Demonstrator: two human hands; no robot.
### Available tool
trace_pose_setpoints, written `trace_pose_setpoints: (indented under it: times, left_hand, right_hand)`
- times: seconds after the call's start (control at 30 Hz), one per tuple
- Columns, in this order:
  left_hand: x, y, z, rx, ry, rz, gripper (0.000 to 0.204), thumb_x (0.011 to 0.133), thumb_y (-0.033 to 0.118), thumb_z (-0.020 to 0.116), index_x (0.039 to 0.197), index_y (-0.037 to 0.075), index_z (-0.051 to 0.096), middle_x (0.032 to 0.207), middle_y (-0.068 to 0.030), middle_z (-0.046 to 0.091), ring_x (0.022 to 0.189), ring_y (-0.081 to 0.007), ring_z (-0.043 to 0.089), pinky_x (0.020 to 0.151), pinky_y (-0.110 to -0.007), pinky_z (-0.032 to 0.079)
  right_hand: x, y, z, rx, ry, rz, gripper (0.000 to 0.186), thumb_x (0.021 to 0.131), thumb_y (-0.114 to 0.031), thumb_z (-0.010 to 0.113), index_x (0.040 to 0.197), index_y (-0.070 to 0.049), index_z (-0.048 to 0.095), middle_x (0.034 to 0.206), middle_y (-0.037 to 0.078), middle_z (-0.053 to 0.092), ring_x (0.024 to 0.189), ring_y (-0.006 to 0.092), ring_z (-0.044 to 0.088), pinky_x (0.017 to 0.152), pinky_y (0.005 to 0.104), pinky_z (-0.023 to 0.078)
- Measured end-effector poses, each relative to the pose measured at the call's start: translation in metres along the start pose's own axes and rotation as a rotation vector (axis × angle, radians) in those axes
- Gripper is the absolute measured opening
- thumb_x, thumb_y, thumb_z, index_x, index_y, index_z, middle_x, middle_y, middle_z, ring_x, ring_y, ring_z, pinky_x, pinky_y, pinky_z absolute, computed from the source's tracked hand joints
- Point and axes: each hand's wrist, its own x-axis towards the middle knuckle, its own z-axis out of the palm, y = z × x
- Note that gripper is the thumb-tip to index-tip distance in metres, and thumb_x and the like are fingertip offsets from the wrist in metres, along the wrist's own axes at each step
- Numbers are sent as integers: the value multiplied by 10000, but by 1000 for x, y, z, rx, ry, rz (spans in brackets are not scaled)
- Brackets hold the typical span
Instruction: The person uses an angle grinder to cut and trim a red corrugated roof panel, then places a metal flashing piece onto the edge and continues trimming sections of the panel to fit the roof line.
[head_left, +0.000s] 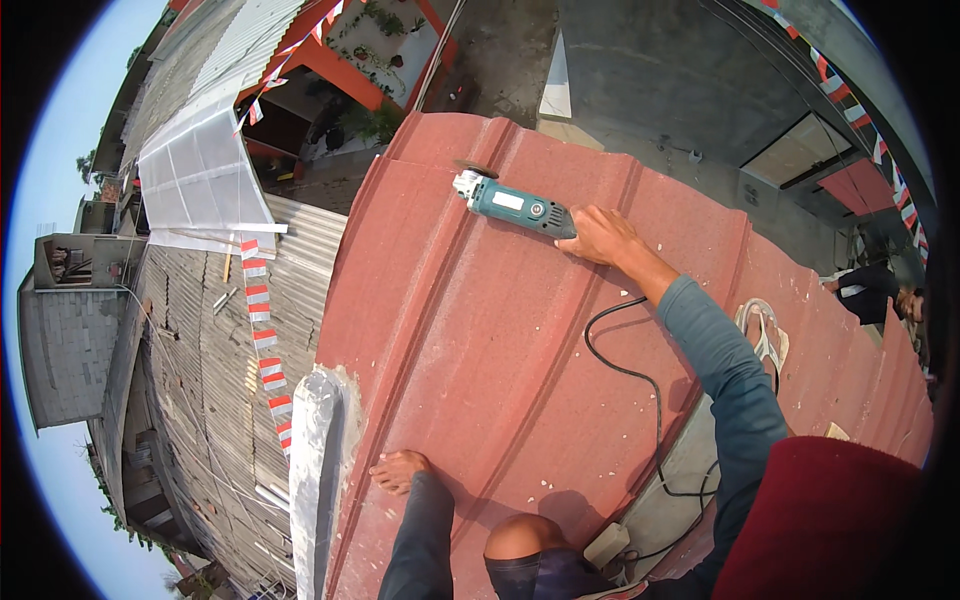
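My right hand [598, 237] is closed round the rear end of a teal angle grinder [520, 208]. The grinder lies nearly level over the red ribbed roof sheet [500, 330], its silver head pointing left. A thin disc [476, 168] sits at the head, beside a raised rib; I cannot tell whether it touches the metal. A black power cord [657, 420] loops down the sheet below my right forearm. My left hand [400, 471] rests on the sheet near its left edge, fingers spread toward the white-coated ridge [316, 470], with no tool in it.
A sandalled foot [763, 335] stands on the sheet at right, near a gap in the roofing [690, 450]. Pale chips are scattered about. Left lies a lower grey corrugated roof [215, 340] with red-and-white bunting [262, 340]. Another person [870, 292] is at far right.
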Motion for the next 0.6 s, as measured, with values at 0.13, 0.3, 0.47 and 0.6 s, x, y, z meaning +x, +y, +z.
trace_pose_setpoints:
  times: [0.13, 0.3, 0.47, 0.6]
  left_hand:
    - [4, -1, 8, 7, 20, -19, 464, 936, 424, 491, 1261, 93, 477, 1151, -66, 513, 1104, -232, 519, 916, -448, 410]
    - [5, 0, 4, -47, -66, -7, 488, 947, 423, 456, 1293, 78, 462, 1220, -82, 501, 1207, -256, 474, 980, -464, 374]
    - [7, -1, 4, -37, -21, 3, 488, 949, 416, 452, 1295, 72, 457, 1244, -89, 491, 1211, -264, 470, 994, -479, 362]
    - [3, 0, -3, -50, -69, 13, 495, 952, 410, 450, 1312, 72, 442, 1253, -94, 486, 1220, -270, 461, 995, -488, 360]
  right_hand:
    - [-15, -11, -1, -36, 77, -47, 511, 772, -372, 687, 1050, 46, 589, 876, 244, 674, 845, 407, 666, 741, 481, 534]
    - [-57, -42, 0, 19, 107, -141, 467, 762, -343, 661, 1018, 29, 545, 657, 231, 639, 595, 403, 656, 540, 484, 521]
    - [-80, -67, 24, -14, 80, -186, 482, 767, -379, 682, 1014, 10, 542, 683, 226, 654, 644, 398, 669, 567, 483, 523]
    - [-76, -64, 26, 16, 30, -124, 521, 777, -412, 675, 1048, 14, 548, 727, 231, 665, 694, 399, 674, 655, 500, 526]
